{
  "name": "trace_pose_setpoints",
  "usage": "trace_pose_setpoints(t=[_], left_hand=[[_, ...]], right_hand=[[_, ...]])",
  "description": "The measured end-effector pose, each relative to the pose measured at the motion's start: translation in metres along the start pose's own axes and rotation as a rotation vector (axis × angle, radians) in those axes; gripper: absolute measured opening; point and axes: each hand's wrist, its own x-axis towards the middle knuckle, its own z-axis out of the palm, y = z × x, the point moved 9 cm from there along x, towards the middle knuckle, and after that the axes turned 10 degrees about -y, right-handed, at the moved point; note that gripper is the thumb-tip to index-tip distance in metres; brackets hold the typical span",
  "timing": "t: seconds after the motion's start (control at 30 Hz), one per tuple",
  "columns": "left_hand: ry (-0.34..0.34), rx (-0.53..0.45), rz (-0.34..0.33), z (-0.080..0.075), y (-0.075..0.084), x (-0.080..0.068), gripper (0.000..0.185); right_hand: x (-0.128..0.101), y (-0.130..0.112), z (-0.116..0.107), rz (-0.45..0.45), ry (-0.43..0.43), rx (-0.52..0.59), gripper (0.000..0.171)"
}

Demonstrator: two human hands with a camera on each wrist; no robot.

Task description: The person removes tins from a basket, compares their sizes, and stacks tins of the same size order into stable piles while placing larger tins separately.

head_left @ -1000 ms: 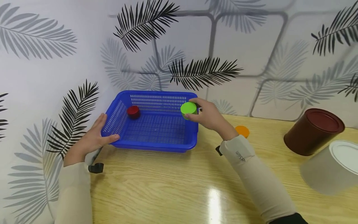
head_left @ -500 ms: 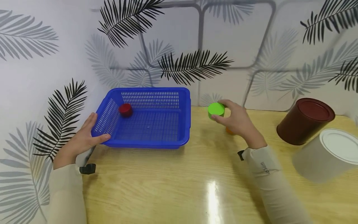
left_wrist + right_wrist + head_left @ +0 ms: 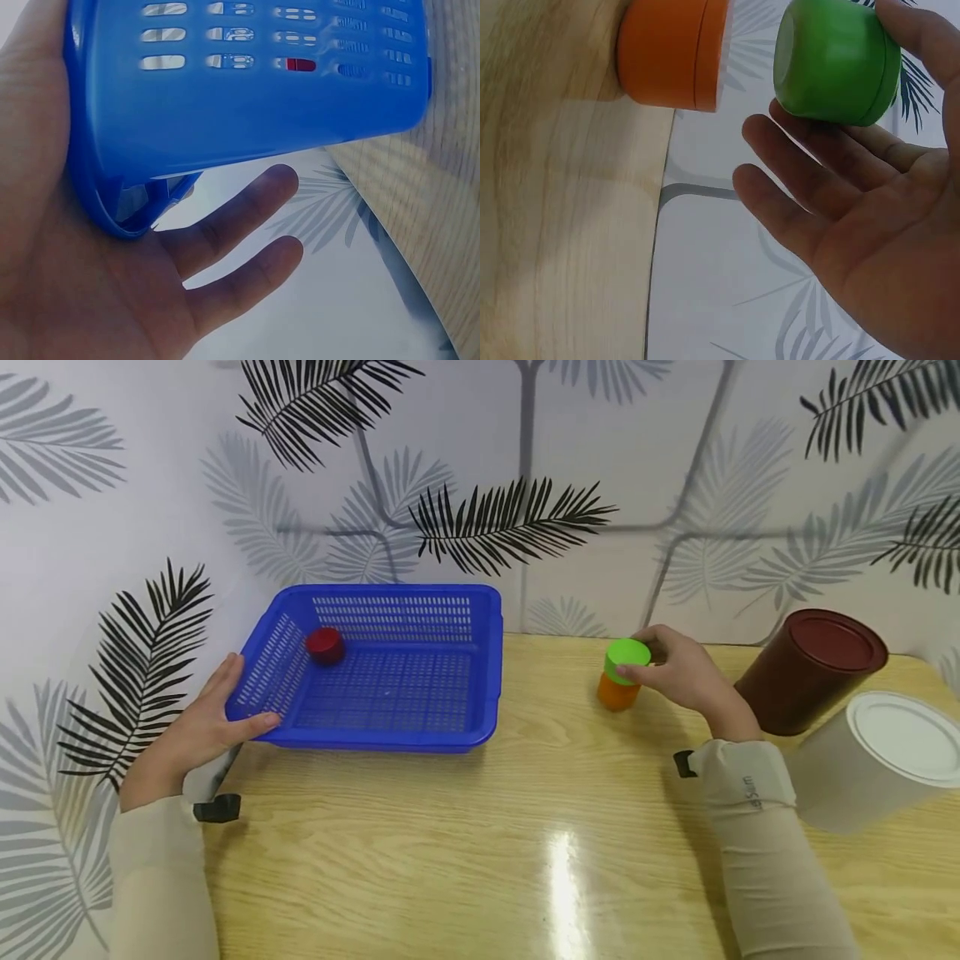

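Observation:
My right hand [image 3: 693,677] pinches a small green lidded jar [image 3: 627,653] between thumb and fingers. It is held above a matching orange jar [image 3: 617,693] standing on the table; a gap shows between the two jars in the right wrist view, where the orange jar [image 3: 671,52] rests on the wood. With spread, straight fingers, my left hand [image 3: 191,727] rests against the left end of a blue plastic basket [image 3: 390,742]. The basket's rim [image 3: 86,165] lies against the palm in the left wrist view. Inside the basket, near its back left corner, sits a red jar [image 3: 325,646].
A large dark brown can [image 3: 795,681] and a large white can [image 3: 855,777] stand on the right, beside my right forearm. The wooden table [image 3: 420,852] meets a wall [image 3: 570,585] with leaf patterns behind the basket.
My right hand has carried the green jar from over the basket's right end rightward to above the orange jar. My left hand stays at the basket. The head view has shifted slightly.

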Motion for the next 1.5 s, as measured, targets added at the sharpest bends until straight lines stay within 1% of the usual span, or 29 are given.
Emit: trace_pose_setpoints(t=[0.07,0.3,0.47,0.57,0.87,1.0,1.1,1.2,1.3,1.37,1.43,1.5], left_hand=[[0.0,0.0,-0.007,-0.001,0.0,-0.001,0.113],[0.003,-0.014,-0.012,0.0,-0.002,-0.002,0.112],[-0.003,-0.004,-0.002,0.0,-0.001,-0.001,0.112],[-0.001,0.001,0.008,-0.001,0.001,0.0,0.112],[-0.002,-0.008,0.009,-0.002,0.004,-0.001,0.113],[0.0,0.001,0.011,-0.001,0.001,-0.002,0.113],[0.0,0.015,-0.002,-0.001,-0.004,-0.007,0.113],[-0.005,0.026,-0.017,-0.001,-0.007,-0.012,0.113],[-0.014,0.025,-0.017,-0.001,-0.008,-0.016,0.114],[-0.02,0.018,-0.012,-0.001,-0.005,-0.016,0.115],[-0.029,0.012,-0.009,0.001,-0.002,-0.013,0.116],[-0.042,0.006,-0.011,0.005,0.001,-0.01,0.118]], right_hand=[[0.003,0.003,0.002,0.007,-0.014,0.006,0.07],[0.013,0.017,0.017,0.052,-0.12,-0.012,0.072],[0.012,0.02,0.018,0.053,-0.143,-0.046,0.082],[0.011,0.021,0.018,0.057,-0.153,-0.065,0.089],[0.013,0.015,0.016,0.041,-0.112,-0.112,0.082],[0.013,0.013,0.017,0.042,-0.114,-0.113,0.081],[0.014,0.011,0.022,0.037,-0.12,-0.1,0.077],[0.016,0.008,0.025,0.029,-0.133,-0.086,0.077],[0.015,0.007,0.028,0.033,-0.154,-0.081,0.087],[0.013,0.008,0.025,0.051,-0.153,-0.081,0.096],[0.008,0.007,0.02,0.071,-0.141,-0.097,0.105],[0.002,0.002,0.013,0.078,-0.109,-0.127,0.108]])
